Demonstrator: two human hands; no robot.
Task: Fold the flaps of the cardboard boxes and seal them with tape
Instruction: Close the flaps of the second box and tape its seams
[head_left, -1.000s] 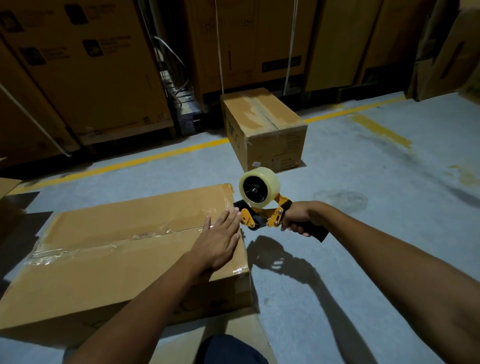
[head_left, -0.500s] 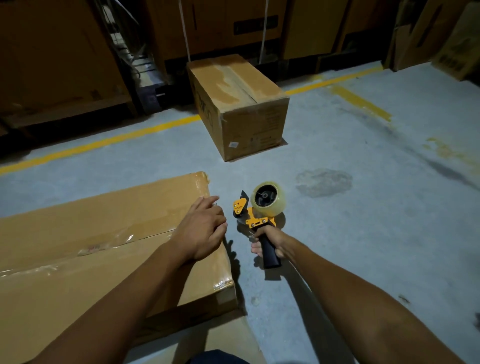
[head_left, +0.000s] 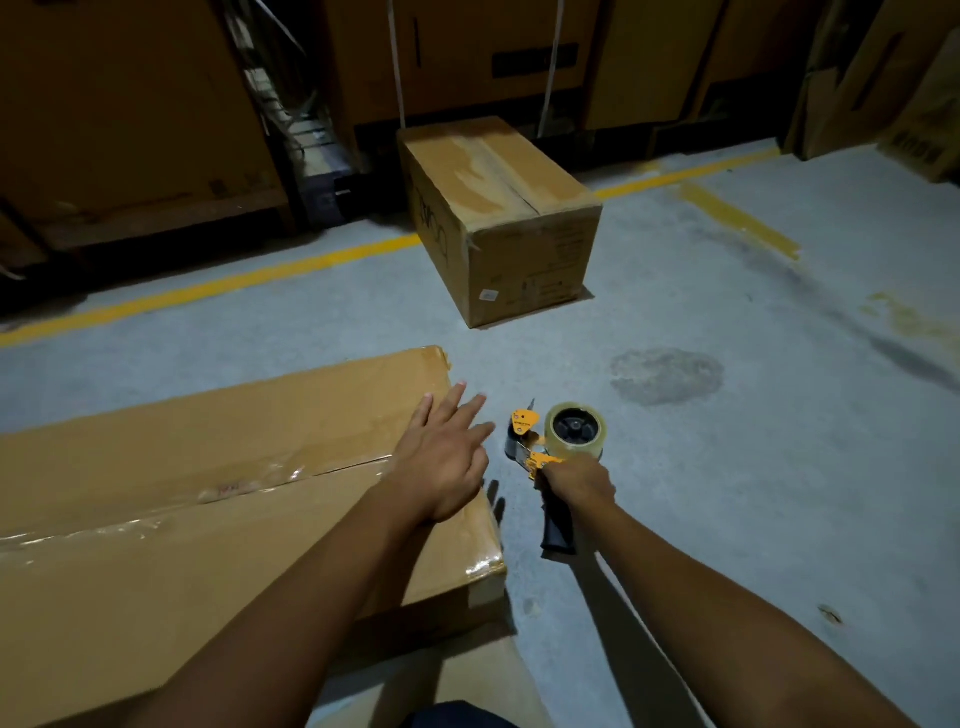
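Observation:
A long flat cardboard box (head_left: 218, 499) lies on the floor at the lower left, its flaps shut and clear tape running along the centre seam. My left hand (head_left: 441, 457) is over the box's right end with fingers straight and spread. My right hand (head_left: 574, 483) grips the black handle of an orange tape dispenser (head_left: 550, 452) carrying a roll of clear tape; the dispenser sits low by the floor, just right of the box. A smaller taped box (head_left: 509, 218) stands on the floor farther back.
Tall stacked cartons (head_left: 130, 104) line the back wall behind a yellow floor line (head_left: 208, 291). More cardboard (head_left: 883, 78) leans at the far right. A flat cardboard sheet (head_left: 441, 680) lies under the long box. Grey concrete floor (head_left: 753, 467) spreads to the right.
My right hand lowered the tape dispenser from the box's end down toward the floor. My left hand uncurled and spread its fingers. The view tipped downward and toward the smaller box.

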